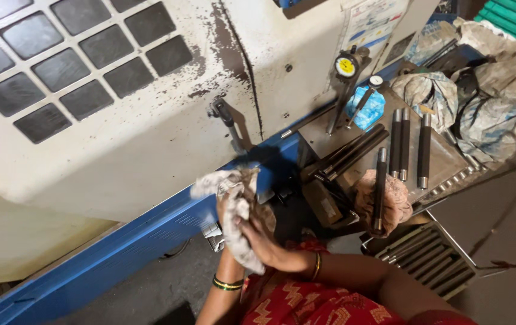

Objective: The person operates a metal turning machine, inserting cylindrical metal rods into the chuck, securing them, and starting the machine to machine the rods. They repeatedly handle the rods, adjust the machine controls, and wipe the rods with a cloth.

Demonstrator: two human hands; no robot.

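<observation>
Grimy white cloth (234,210) is bunched between both hands, the right hand (264,238) clasped over it and the left hand (229,210) mostly hidden beneath, just below the machine's blue rail (149,232), with dark steel rods (404,144) lying on the bench (444,159) well to the right.

My two forearms raised side by side, bangled wrists bent, left grip (229,207) and right grip (258,235) pressed together, fingers curled closed

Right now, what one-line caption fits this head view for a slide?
Both hands, left hand and right hand, wring a grimy rag beside a worn machine door, dark steel rods on the tray.
</observation>
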